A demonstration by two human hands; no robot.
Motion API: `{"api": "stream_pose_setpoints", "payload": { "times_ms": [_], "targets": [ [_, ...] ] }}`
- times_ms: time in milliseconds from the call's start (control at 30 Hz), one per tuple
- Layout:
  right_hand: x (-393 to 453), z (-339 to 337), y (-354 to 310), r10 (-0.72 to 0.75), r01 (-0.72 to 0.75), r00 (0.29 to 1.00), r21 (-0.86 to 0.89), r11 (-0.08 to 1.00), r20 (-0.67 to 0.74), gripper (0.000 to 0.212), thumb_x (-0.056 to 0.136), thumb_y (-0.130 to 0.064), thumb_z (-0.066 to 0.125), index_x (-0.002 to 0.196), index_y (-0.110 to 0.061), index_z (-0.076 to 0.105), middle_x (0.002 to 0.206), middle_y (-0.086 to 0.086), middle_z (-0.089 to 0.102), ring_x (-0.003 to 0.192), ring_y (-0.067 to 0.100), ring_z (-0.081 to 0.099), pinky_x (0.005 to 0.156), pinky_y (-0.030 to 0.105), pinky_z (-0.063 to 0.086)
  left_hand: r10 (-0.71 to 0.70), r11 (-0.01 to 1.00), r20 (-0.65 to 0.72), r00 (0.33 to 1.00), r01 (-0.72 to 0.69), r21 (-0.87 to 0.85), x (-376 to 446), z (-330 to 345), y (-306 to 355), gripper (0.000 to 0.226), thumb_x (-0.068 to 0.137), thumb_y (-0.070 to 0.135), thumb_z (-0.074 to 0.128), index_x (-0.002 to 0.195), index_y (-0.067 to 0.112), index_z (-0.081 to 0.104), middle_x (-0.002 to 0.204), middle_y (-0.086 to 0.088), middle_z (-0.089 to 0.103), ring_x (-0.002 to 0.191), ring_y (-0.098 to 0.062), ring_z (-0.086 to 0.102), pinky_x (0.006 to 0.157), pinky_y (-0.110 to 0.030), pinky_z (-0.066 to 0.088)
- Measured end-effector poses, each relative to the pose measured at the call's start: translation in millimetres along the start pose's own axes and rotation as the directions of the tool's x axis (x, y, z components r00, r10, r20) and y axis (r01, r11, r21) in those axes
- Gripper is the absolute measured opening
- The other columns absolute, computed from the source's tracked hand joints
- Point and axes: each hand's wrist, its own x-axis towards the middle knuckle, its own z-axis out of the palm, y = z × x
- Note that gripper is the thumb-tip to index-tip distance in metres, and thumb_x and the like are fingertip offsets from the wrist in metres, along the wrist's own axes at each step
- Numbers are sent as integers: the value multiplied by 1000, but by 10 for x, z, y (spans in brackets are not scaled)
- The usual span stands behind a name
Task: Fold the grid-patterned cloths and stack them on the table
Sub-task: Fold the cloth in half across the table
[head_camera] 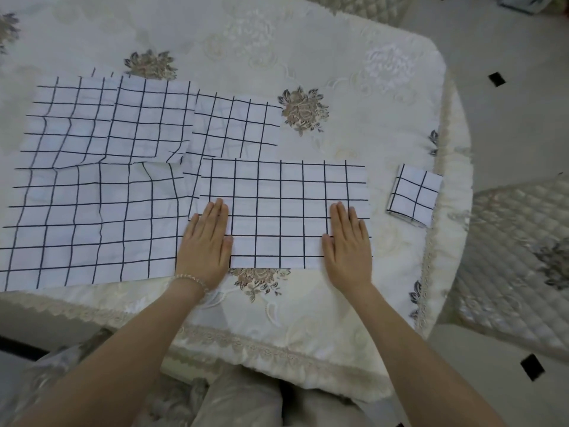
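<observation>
Pressing flat on a grid-patterned cloth [286, 211] near the table's front edge, both hands lie palm down in the head view, fingers straight and held close together. The left hand [207, 241] covers the cloth's near left corner, its thumb pointing toward the cloth's middle, and its wrist carries a beaded bracelet [192, 279]. The right hand [348, 245] rests on the cloth's near right part, fingertips reaching toward the far side, thumb on the inner side. This cloth lies smooth and rectangular on the tablecloth [354, 124], which is cream with brownish flower motifs and a lace trim along the edge. To the left, 1 large cloth [89, 223] is spread open with some wrinkles, its right edge touching or slightly under the cloth beneath the hands; I cannot tell which lies on top. Behind it, farther from the person, 2 more cloths overlap: a far left cloth [74, 121] partly covered by a middle cloth [151, 118]. Just right of those sits a smaller far cloth [240, 124], its near edge tucked under the pressed cloth. Well apart to the right, near the table's rim, 1 folded cloth [414, 195] lies as a small square bundle with layered edges showing at its near side. A quilted chair cushion [520, 257] stands beside the table at right.
</observation>
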Motion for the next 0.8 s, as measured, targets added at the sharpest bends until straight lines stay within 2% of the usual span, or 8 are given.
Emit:
{"api": "stream_pose_setpoints", "payload": {
  "times_ms": [100, 267, 467, 533, 633, 700, 800],
  "targets": [
    [-36, -31, 73, 28, -28, 1000, -17, 999, -10, 60, 99, -40, 17, 154, -17, 11, 161, -3, 8, 148, 12, -2, 120, 34, -1, -2, 1000, 4, 1000, 2, -1, -4, 0, 0, 60, 97, 34, 18, 150, 8, 11, 158, -6, 10, 146, -18, 9, 118, -38, 7],
    [-36, -19, 63, 32, -33, 999, -31, 999, -4, 61, 98, -41, 17, 153, -16, 12, 161, -2, 8, 148, 13, -1, 121, 36, 3, -19, 999, 18, 1000, 18, 27, 9, -28, 20, 60, 97, 35, 17, 150, 8, 10, 158, -6, 8, 146, -17, 9, 118, -38, 7],
    [-37, -30, 75, 22, -20, 1000, -71, 997, 18, 62, 98, -43, 13, 154, -17, 6, 161, -2, 3, 148, 13, -4, 120, 37, 1, -43, 997, 67, 997, 38, 72, 12, -134, 66, 62, 95, 37, 11, 149, 6, 16, 156, -10, 16, 145, -21, 14, 119, -39, 7],
    [-27, -31, 76, 23, -22, 1000, -70, 997, 12, 62, 97, -43, 13, 154, -17, 6, 160, -2, 4, 148, 13, -3, 120, 36, 0, -63, 995, 89, 994, 55, 85, -6, -206, 108, 58, 97, 34, 18, 148, 6, 21, 156, -11, 19, 144, -25, 18, 118, -39, 9],
    [-28, -22, 76, 22, -21, 1000, -85, 996, 10, 62, 98, -43, 14, 154, -17, 7, 160, -1, 6, 148, 14, -1, 120, 36, -1, -129, 991, 50, 990, 130, -21, -131, -296, 178, 49, 95, 23, 42, 140, 4, 37, 147, -14, 36, 136, -28, 33, 114, -37, 25],
    [-24, -26, 74, 26, -25, 1000, -78, 997, 6, 62, 97, -43, 15, 154, -17, 9, 160, -1, 9, 148, 14, 0, 120, 35, -1, -214, 973, 21, 977, 215, -83, -251, -322, 215, 44, 94, 22, 46, 134, 4, 44, 140, -12, 44, 128, -27, 41, 105, -37, 35],
    [-27, -28, 70, 22, -22, 1000, -85, 996, 1, 63, 97, -43, 15, 153, -16, 11, 160, 0, 11, 148, 16, 3, 120, 35, -1, -409, 899, 7, 912, 405, -168, -376, -346, 270, 42, 92, 26, 52, 126, 2, 47, 128, -16, 48, 113, -30, 46, 91, -38, 43]
  ]
}}
